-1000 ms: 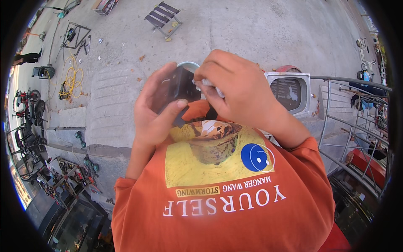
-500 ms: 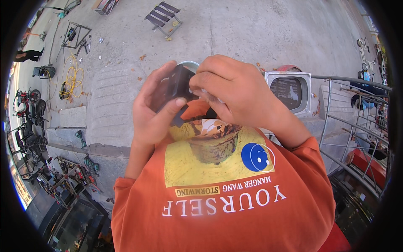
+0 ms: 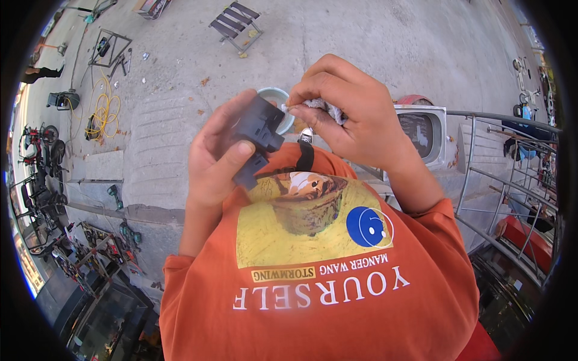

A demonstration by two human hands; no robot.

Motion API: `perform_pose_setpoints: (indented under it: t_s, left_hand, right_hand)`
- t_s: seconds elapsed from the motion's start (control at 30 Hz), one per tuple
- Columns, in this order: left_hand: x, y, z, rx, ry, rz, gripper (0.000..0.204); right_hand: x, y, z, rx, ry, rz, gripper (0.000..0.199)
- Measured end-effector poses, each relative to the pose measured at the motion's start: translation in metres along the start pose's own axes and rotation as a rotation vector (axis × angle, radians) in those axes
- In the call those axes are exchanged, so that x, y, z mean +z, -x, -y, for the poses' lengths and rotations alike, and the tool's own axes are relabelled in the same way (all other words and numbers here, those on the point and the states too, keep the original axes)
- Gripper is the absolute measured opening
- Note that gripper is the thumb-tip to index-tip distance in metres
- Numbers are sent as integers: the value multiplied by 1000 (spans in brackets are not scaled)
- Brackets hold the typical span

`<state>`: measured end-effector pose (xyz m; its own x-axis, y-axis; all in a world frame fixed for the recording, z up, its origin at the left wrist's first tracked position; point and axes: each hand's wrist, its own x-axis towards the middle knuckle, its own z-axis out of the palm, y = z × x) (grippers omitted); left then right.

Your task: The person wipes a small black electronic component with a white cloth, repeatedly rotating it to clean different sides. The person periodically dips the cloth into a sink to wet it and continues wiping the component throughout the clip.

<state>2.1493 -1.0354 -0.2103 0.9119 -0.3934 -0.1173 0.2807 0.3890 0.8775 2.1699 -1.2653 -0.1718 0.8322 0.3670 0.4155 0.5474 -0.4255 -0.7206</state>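
Observation:
My left hand (image 3: 218, 144) is closed around a dark grey plastic housing (image 3: 259, 123) with slots and stepped edges, its thumb pressed on the near side. What the housing belongs to cannot be made out. Just right of it, my right hand (image 3: 355, 111) pinches a crumpled whitish-grey rag (image 3: 325, 107) between thumb and fingers; a gap separates the rag from the housing. Below and behind both hands sits a round pale-blue basin (image 3: 278, 95), partly covered by the housing and my fingers. It seems to hold cloudy liquid.
A square silver-framed tub (image 3: 421, 135) stands to the right, beside metal railings (image 3: 481, 168). Ahead on the concrete is a small folding stool (image 3: 236, 24). Coiled yellow cable (image 3: 105, 111) and a floodlight (image 3: 62, 100) lie left. Power drills (image 3: 129, 234) rest on a ledge.
My right hand has drawn away from the housing, up and to the right, with the rag showing now. The housing has tilted, and more of the basin is visible.

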Motion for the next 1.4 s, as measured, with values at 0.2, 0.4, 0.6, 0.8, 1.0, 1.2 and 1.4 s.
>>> perform_pose_setpoints:
  t_s: [0.2,0.4,0.6,0.8,1.0,1.2,1.4]
  left_hand:
    - [-4,1,-1,-25,15,37,79]
    - [-3,3,1,1,-36,7,78]
    - [-7,5,2,26,2,76,66]
    - [-3,6,3,48,34,62,64]
    - [0,4,2,49,-73,0,75]
    - [-5,4,2,35,19,75,63]
    - [-4,5,2,57,20,73,65]
  right_hand:
    - [3,-3,0,-27,5,11,16]
    - [7,-4,9,-49,53,22,15]
    - [10,-3,8,-68,136,33,18]
    - [18,0,19,-97,120,11,19]
    - [16,2,19,-73,133,20,19]
    - [14,1,13,-94,181,1,20]
    - [10,0,11,-38,167,23,19]
